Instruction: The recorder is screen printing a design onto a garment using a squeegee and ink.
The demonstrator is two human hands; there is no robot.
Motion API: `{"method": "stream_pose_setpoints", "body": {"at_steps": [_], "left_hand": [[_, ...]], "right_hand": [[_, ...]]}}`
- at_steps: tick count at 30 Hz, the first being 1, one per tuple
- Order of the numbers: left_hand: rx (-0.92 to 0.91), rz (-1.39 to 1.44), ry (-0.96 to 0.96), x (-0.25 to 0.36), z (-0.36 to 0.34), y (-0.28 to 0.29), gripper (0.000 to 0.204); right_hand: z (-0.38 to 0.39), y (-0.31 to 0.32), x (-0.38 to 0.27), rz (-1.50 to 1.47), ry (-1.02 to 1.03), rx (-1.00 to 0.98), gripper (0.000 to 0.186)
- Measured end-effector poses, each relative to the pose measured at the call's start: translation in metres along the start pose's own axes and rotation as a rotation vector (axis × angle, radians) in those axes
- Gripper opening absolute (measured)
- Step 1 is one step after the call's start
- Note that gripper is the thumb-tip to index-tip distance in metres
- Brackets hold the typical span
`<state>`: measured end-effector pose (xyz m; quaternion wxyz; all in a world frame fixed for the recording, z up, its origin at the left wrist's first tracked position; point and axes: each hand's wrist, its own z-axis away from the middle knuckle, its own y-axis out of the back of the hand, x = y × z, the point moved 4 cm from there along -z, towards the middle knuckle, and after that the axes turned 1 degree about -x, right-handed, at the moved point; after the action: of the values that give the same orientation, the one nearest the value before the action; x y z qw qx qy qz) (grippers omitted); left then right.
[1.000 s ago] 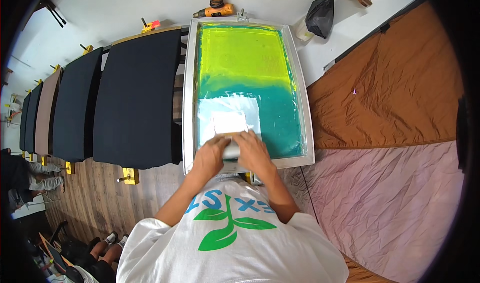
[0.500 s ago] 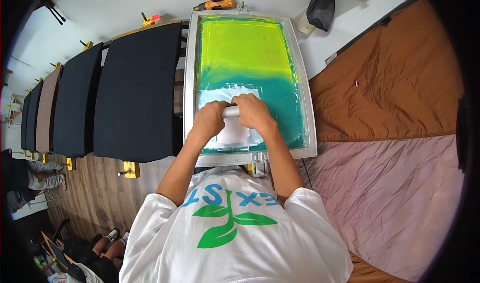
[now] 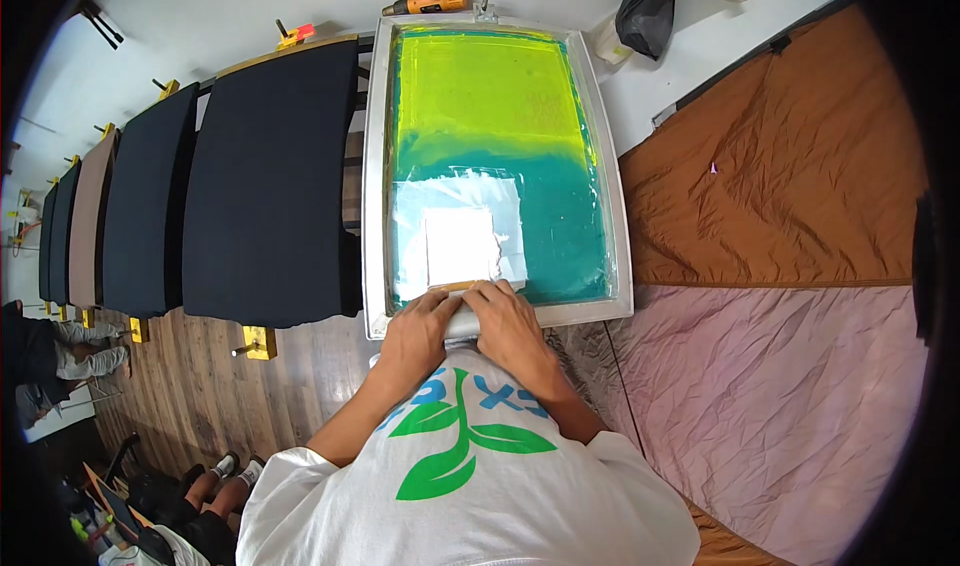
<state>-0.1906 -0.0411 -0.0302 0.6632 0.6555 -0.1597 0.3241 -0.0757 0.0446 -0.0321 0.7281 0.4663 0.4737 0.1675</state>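
Both my hands are wrapped round a squeegee (image 3: 461, 323) with a silvery, rounded handle, at the near end of a screen-printing frame (image 3: 377, 186). My left hand (image 3: 415, 334) grips its left part and my right hand (image 3: 508, 331) its right part, close together. Just beyond the squeegee lies a bright white rectangle (image 3: 459, 243) within a paler, taped-looking patch (image 3: 508, 211) on the green mesh (image 3: 560, 226). The far part of the mesh is yellow-green (image 3: 480, 86). The squeegee's blade is mostly hidden by my fingers.
Black fabric-covered boards (image 3: 270, 186) stand in a row to the left, with one brownish board (image 3: 93, 221) among them. An orange heat gun (image 3: 432, 2) lies past the frame. Brown cloth (image 3: 770, 156) and pinkish cloth (image 3: 770, 386) spread at right. Other people's legs (image 3: 225, 486) show lower left.
My hands have drawn the squeegee toward me, from the middle of the pale patch to the frame's near edge. The white rectangle is now uncovered.
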Motion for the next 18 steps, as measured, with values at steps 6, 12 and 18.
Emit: {"method": "stream_pose_setpoints", "body": {"at_steps": [6, 12, 18], "left_hand": [[-0.076, -0.091, 0.003, 0.004, -0.033, 0.022, 0.050], [0.054, -0.061, 0.042, -0.029, -0.098, 0.028, 0.048], [0.068, -0.030, -0.008, -0.035, -0.093, 0.013, 0.050]], "right_hand": [[-0.028, 0.023, 0.006, 0.058, -0.002, -0.007, 0.039], [-0.104, 0.030, 0.035, 0.129, -0.012, 0.020, 0.040], [-0.098, 0.022, 0.042, 0.084, -0.041, 0.008, 0.040]]}}
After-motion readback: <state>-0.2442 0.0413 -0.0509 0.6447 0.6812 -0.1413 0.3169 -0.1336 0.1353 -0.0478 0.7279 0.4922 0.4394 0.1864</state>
